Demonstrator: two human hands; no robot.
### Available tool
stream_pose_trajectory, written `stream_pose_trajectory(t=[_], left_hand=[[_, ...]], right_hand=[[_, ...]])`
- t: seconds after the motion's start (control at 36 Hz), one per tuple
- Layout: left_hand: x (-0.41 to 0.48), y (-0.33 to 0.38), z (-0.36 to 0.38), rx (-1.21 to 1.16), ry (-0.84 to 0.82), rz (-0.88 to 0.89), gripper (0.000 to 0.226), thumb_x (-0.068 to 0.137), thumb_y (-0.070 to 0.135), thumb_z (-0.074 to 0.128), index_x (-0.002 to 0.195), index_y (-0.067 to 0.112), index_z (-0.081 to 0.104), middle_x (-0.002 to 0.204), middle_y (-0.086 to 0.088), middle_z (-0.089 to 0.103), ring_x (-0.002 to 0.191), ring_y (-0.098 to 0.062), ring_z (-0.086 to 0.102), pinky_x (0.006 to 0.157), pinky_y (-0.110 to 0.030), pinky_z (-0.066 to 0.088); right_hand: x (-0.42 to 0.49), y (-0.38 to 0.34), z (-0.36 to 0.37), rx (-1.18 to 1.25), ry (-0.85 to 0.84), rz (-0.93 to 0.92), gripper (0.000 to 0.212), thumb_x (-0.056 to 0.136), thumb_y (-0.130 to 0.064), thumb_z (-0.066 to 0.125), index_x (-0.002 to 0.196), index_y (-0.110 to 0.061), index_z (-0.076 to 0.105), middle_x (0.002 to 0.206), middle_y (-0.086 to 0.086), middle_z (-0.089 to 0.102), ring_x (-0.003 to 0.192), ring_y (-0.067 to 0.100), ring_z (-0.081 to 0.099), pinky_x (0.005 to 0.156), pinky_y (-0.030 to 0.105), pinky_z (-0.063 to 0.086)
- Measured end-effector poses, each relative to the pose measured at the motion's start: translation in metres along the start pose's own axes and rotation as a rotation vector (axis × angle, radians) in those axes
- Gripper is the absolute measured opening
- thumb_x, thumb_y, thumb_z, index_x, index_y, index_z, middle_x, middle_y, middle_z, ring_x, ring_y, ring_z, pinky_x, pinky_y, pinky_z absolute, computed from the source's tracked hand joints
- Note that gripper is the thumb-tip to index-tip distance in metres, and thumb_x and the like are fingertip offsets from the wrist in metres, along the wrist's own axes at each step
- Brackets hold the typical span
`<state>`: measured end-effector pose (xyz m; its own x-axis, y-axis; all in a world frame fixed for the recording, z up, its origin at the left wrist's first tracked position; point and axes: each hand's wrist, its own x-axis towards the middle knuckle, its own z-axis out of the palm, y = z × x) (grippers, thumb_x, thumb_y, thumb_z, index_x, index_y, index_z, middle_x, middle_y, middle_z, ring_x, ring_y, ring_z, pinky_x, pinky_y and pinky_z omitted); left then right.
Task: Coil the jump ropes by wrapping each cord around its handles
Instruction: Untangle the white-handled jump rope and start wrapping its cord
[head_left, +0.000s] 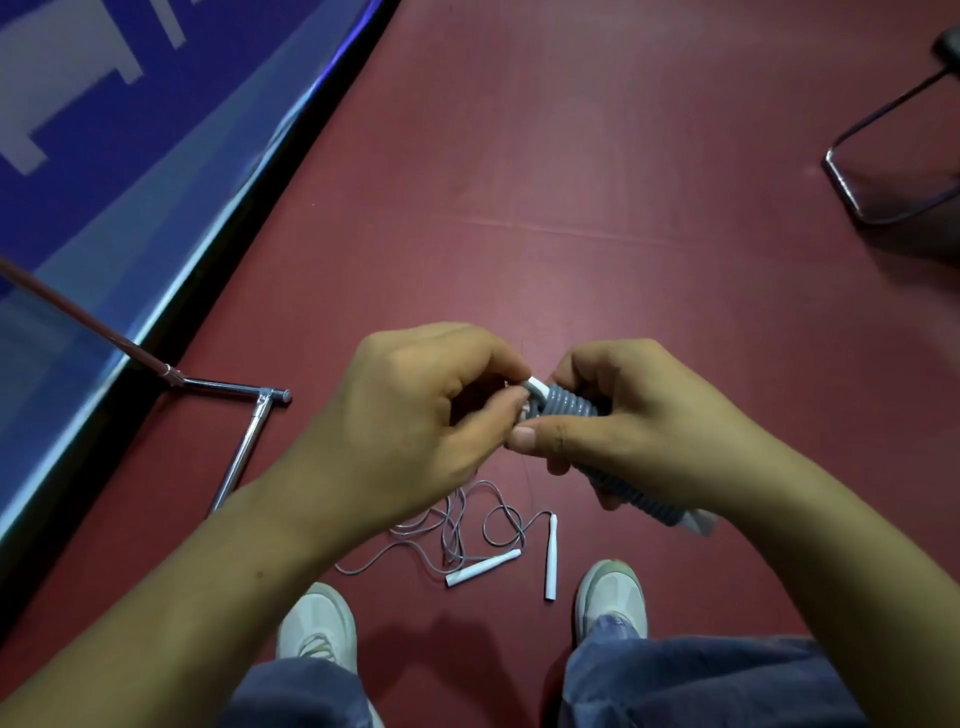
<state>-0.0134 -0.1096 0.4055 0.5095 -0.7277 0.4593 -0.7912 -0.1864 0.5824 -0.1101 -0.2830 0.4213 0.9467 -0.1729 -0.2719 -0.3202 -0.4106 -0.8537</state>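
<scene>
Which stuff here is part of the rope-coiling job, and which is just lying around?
Job: coiled rope, gripped by left hand and right hand; loose rope on the floor.
Lying about: metal stand; blue banner; chair frame.

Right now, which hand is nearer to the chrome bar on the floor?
Left. The left hand is to the right of the chrome bar. The right hand is farther right, beyond it. Both hold the coiled jump rope.
</scene>
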Motion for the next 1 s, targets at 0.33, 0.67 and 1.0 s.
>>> stream_pose_trajectory(t=[0.33,0.67,1.0], left_hand=[[-0.004,-0.008,-0.001,0.321,0.014,0.273,0.029,0.099,0.016,0.060,0.074,0.002,0.061,0.068,-0.009,0.055,0.058,-0.032,0.048,0.050,-0.049,0.042],[-0.008,0.006,0.010,-0.255,0.085,-0.222,0.007,0.092,0.008,0.072,0.087,0.012,0.074,0.057,-0.001,0.064,0.047,-0.014,0.061,0.046,-0.026,0.049],[-0.005,0.019,0.015,-0.593,0.117,-0.673,0.020,0.073,0.001,0.087,0.088,0.008,0.075,0.069,-0.011,0.075,0.055,-0.026,0.072,0.055,-0.035,0.060]], right_hand=[[0.003,-0.001,-0.003,0.087,-0.127,0.007,0.034,0.079,-0.031,0.083,0.087,-0.006,0.062,0.070,0.017,0.071,0.042,0.027,0.059,0.041,0.033,0.049],[0.000,0.002,-0.002,0.112,-0.073,-0.001,0.040,0.082,-0.029,0.081,0.093,0.002,0.059,0.069,0.019,0.070,0.042,0.032,0.059,0.039,0.033,0.048],[0.004,0.008,0.005,-0.365,0.111,-0.066,0.047,0.072,-0.062,0.072,0.082,-0.018,0.060,0.065,0.006,0.067,0.051,0.024,0.064,0.048,0.048,0.053]])
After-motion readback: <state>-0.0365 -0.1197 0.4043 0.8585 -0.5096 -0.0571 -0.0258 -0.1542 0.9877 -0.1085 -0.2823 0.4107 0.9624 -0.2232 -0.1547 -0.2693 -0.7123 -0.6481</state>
